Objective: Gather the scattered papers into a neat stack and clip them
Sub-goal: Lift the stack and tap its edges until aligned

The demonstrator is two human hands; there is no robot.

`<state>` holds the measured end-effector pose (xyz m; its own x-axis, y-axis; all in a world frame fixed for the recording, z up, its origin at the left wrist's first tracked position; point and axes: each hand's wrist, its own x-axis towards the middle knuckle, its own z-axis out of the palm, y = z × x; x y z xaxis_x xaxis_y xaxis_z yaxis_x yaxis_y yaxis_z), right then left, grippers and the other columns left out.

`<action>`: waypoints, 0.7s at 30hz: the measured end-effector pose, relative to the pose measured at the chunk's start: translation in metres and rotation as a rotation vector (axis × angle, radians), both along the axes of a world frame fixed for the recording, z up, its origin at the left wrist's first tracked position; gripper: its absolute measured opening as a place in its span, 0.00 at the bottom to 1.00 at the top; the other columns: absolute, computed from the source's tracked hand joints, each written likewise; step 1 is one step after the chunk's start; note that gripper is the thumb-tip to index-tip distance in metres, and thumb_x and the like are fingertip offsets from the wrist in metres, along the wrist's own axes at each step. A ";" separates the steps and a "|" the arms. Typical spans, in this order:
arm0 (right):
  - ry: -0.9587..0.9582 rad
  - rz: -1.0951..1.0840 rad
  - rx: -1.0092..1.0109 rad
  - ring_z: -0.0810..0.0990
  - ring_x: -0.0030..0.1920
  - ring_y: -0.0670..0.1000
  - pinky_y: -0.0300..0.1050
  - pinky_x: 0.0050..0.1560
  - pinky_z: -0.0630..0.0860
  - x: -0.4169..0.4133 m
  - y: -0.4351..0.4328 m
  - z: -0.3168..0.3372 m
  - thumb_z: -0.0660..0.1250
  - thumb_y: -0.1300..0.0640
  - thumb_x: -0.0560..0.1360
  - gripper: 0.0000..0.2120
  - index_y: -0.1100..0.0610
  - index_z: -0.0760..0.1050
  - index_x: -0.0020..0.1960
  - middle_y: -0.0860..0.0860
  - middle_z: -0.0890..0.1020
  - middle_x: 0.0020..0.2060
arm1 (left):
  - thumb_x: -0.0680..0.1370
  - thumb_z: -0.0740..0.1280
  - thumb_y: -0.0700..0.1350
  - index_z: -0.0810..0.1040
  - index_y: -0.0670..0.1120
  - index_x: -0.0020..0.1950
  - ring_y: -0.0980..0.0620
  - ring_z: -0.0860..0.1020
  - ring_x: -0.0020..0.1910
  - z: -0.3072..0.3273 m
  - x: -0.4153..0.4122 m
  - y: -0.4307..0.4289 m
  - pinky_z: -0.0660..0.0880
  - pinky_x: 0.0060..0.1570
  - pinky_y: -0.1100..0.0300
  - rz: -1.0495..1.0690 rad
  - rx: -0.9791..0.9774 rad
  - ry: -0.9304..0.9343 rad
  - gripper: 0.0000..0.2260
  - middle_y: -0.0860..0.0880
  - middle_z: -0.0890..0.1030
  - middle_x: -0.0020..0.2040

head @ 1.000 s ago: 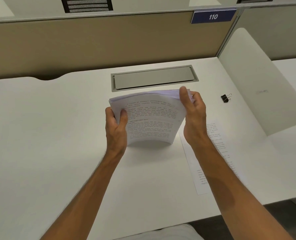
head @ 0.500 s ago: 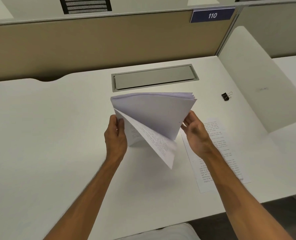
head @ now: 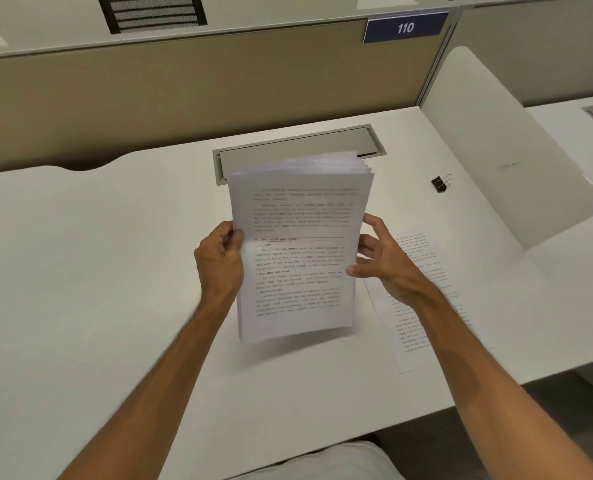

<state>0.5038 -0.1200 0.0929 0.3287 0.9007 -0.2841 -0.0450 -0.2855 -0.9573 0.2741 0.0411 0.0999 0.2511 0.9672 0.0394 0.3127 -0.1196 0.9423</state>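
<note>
The stack of papers (head: 296,247) is up off the bench (head: 90,271), held nearly upright in front of you with its printed face toward you, just on your side of the grey cable hatch (head: 298,147) set into the bench; the stack's top edge overlaps the hatch in this view. Your left hand (head: 218,265) has a clenched grip on the stack's left edge, thumb on the front sheet and fingers behind. Your right hand (head: 383,261) is at the right edge with the fingers spread and the thumb tip touching the front sheet (whether that grip truly pinches the paper you cannot tell from here). The top edge is ragged: the sheets fan out toward the upper right corner and are not flush. The bottom edge hangs clear above the bench, with a soft shadow under it.

One loose sheet (head: 423,303) lies flat on the bench to the right of the hatch and nearer you, partly under your right forearm, its near corner close to the bench's front edge. The black binder clip (head: 440,183) sits on the bench right of the hatch, well apart from the stack and near the white side divider (head: 502,140). Left of the hatch the bench is open and bare all the way across.
</note>
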 end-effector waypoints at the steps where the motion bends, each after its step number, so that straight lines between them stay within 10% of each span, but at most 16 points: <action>1: 0.027 -0.033 0.015 0.83 0.60 0.56 0.53 0.61 0.80 0.000 0.000 0.000 0.76 0.68 0.69 0.39 0.48 0.63 0.72 0.56 0.84 0.59 | 0.82 0.63 0.38 0.80 0.41 0.48 0.66 0.76 0.32 0.000 0.000 0.000 0.72 0.34 0.74 -0.002 -0.014 -0.008 0.06 0.53 0.81 0.40; 7: -0.083 -0.234 0.130 0.85 0.57 0.56 0.58 0.60 0.81 -0.002 0.005 0.007 0.68 0.71 0.76 0.17 0.61 0.77 0.63 0.54 0.86 0.56 | 0.82 0.63 0.38 0.80 0.43 0.49 0.62 0.78 0.36 0.003 0.002 -0.015 0.76 0.40 0.69 0.044 -0.002 -0.091 0.07 0.53 0.82 0.43; 21: -0.236 -0.138 0.043 0.82 0.61 0.53 0.54 0.64 0.79 0.009 0.014 -0.002 0.67 0.68 0.78 0.20 0.56 0.74 0.67 0.52 0.83 0.60 | 0.85 0.56 0.41 0.71 0.44 0.50 0.62 0.75 0.39 -0.013 0.022 -0.057 0.70 0.35 0.72 0.164 0.053 0.029 0.06 0.56 0.78 0.42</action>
